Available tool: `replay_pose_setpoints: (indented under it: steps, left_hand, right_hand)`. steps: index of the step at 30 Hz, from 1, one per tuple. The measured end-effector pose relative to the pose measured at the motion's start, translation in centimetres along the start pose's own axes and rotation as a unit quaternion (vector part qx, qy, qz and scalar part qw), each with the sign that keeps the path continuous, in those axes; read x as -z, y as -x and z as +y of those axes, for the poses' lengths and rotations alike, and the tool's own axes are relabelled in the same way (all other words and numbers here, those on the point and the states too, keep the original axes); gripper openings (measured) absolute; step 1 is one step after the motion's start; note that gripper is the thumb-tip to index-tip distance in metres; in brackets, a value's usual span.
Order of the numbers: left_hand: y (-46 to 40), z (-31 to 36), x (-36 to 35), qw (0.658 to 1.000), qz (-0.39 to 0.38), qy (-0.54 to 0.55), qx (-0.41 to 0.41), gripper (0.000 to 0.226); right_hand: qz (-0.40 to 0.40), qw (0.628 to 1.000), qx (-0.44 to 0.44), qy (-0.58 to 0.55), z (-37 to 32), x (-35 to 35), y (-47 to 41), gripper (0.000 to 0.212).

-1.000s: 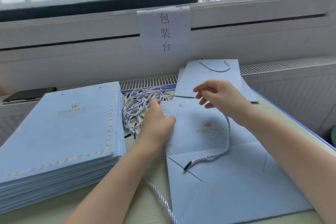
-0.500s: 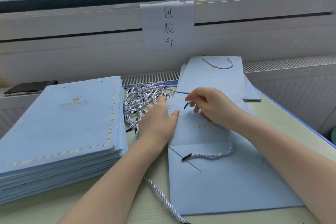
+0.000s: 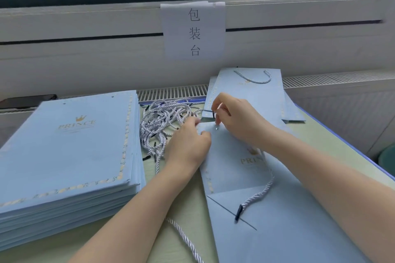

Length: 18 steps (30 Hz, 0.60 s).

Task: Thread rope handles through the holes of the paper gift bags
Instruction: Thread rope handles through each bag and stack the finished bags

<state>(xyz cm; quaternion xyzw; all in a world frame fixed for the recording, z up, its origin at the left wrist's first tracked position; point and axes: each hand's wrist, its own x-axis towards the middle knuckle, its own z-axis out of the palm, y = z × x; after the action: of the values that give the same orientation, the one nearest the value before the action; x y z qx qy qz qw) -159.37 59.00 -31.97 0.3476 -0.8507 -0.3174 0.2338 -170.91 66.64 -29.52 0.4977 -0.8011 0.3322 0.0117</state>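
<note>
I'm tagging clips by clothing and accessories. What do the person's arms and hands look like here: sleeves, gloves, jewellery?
Both forearms are bare as far as the frame shows, with no sleeve edge in view. The left hand and right hand wear no gloves. No watch, bracelet or ring shows on the visible parts, and no markings. The fingernails that show look short and unpainted, though they are small in the picture.
</note>
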Motion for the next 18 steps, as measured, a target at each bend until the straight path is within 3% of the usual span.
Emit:
replay_pose_setpoints:
  steps: [3,7,18]
  left_hand:
    - [0.0,-0.2,0.0,0.999,0.001,-0.044,-0.005,0.028]
    - [-0.2,-0.5,-0.1,1.0,0.015,0.011,-0.02,0.022]
    - [-0.3,-0.7,0.2,0.982,0.082,0.159,-0.062,0.009]
  right_hand:
    - [0.017,0.999,0.029,-0.039,0.6,-0.8,0.7,0.022]
    - [0.017,0.997,0.039,-0.058,0.7,-0.1,1.2,0.014]
    - [-0.004,0.988,0.121,0.091,-1.1,1.2,2.2,0.012]
